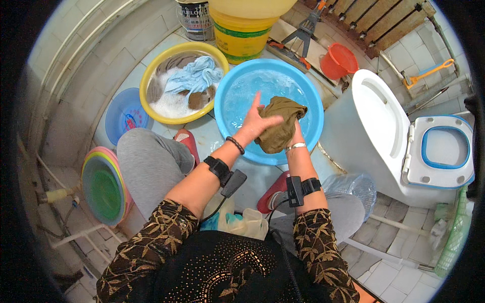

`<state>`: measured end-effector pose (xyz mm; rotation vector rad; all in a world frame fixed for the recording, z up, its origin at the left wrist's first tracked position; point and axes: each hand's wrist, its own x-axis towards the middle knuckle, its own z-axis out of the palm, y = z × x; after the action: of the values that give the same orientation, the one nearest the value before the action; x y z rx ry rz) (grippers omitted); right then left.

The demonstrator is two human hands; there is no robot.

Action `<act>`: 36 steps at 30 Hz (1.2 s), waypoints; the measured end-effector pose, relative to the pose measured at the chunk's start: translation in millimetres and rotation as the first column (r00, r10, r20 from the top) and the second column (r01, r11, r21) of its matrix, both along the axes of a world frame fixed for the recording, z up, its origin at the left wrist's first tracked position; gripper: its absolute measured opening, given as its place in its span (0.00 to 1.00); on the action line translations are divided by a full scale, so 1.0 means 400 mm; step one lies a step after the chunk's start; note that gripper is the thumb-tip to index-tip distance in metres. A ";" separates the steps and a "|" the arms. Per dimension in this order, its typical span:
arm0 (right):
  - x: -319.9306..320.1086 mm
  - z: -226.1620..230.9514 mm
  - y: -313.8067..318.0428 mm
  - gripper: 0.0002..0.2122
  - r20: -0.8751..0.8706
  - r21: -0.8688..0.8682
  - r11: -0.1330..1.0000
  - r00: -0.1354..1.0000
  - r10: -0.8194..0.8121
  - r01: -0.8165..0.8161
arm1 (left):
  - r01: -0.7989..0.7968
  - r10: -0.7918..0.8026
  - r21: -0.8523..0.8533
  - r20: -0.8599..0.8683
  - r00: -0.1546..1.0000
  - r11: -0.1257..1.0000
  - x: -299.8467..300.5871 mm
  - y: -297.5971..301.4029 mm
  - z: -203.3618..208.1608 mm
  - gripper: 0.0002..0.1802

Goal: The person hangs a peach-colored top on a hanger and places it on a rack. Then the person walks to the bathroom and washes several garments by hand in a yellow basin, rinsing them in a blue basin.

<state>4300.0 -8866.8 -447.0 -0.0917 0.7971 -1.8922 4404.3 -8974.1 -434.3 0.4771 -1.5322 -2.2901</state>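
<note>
A wet, bunched olive-brown cloth (279, 126) hangs over the light blue basin (318, 118), which holds sudsy water. My right hand (298, 135) grips the cloth from its right side; the cloth hides most of those fingers. At the cloth's left edge is my left hand (252, 125), its fingers spread and its thumb lying across the fabric. Left of the water basin stands a yellow basin (184, 120) with foam, a light blue cloth (194, 76) and grey-brown cloths.
A blue basin (118, 121) and stacked basins (103, 184) stand at left. Behind are a yellow bucket (240, 38) and a dark paint bucket (195, 22). At right are a red bucket (337, 61) and a white toilet (371, 131) with raised lid.
</note>
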 end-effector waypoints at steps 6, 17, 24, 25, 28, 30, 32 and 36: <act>-0.014 -0.077 -0.025 0.17 -0.120 0.323 0.934 0.986 -0.118 0.151 | 0.122 0.016 -0.546 0.241 0.970 0.829 0.001 0.037 -0.030 0.56; -0.043 0.032 0.027 0.29 0.030 0.004 0.999 0.999 0.039 -0.039 | 0.199 -0.011 0.851 -0.222 0.975 0.486 0.017 -0.015 -0.026 0.23; -0.071 0.084 -0.017 0.34 -0.065 -0.324 0.945 0.997 0.033 -0.053 | 0.344 -0.037 0.911 -0.345 0.938 0.228 0.017 0.072 0.017 0.24; -0.090 0.106 -0.019 0.30 -0.164 -0.190 0.980 0.986 0.024 -0.056 | 0.345 -0.102 0.873 -0.330 0.938 0.344 0.013 0.071 0.018 0.24; -0.119 0.135 -0.035 0.17 -0.383 0.087 0.996 0.922 0.053 -0.021 | 0.249 -0.167 0.791 -0.187 0.968 0.559 -0.002 0.050 0.006 0.21; -0.123 0.128 -0.051 0.13 -0.477 0.204 0.979 0.875 0.087 0.014 | 0.193 -0.102 0.722 -0.168 0.980 0.664 -0.016 0.041 -0.014 0.22; -0.121 0.101 -0.077 0.10 -0.763 0.350 0.913 0.630 0.147 0.211 | -0.084 0.033 0.566 0.100 0.994 0.820 -0.040 0.050 -0.038 0.20; -0.103 0.049 -0.120 0.13 -0.935 0.356 0.805 0.179 0.308 0.475 | -0.287 0.257 0.086 0.260 0.931 0.954 -0.063 0.061 -0.081 0.26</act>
<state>4258.7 -8914.6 -427.5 -1.0290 2.3636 -1.3445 4379.0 -8949.6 -466.6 0.9768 -1.3337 -2.1753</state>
